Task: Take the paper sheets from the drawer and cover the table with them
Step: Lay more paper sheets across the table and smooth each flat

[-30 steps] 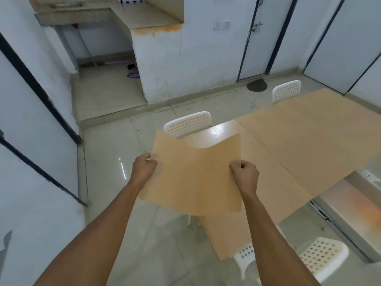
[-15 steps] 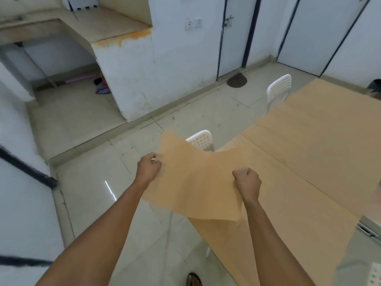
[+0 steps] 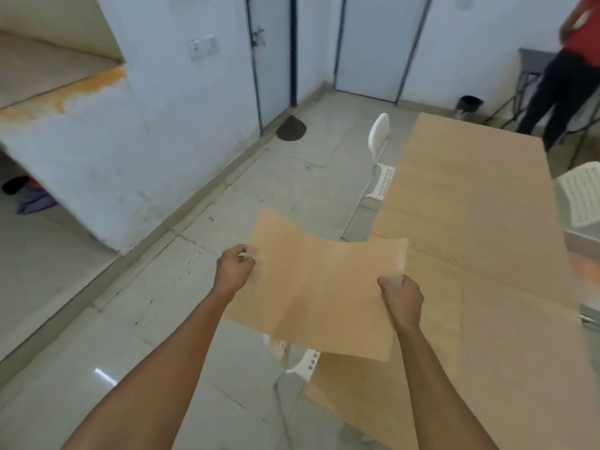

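Observation:
A tan paper sheet (image 3: 319, 287) hangs in the air in front of me, sagging in the middle. My left hand (image 3: 234, 267) pinches its left edge and my right hand (image 3: 402, 295) grips its right edge. The sheet is over the floor and the near left corner of the table (image 3: 487, 336). Other tan sheets (image 3: 470, 203) lie flat across the tabletop to the right, running from the far end toward me. The drawer is out of sight.
White perforated chairs stand along the table: one (image 3: 380, 164) at its left side, one (image 3: 302, 358) under the held sheet, one (image 3: 581, 193) at the right edge. A person in red and black (image 3: 565, 73) stands at the far right. A white wall and doors lie ahead.
My view has swung right and forward along the table. Both hands still carry the sheet, now lower and closer to the table's near left corner. A person has come into view.

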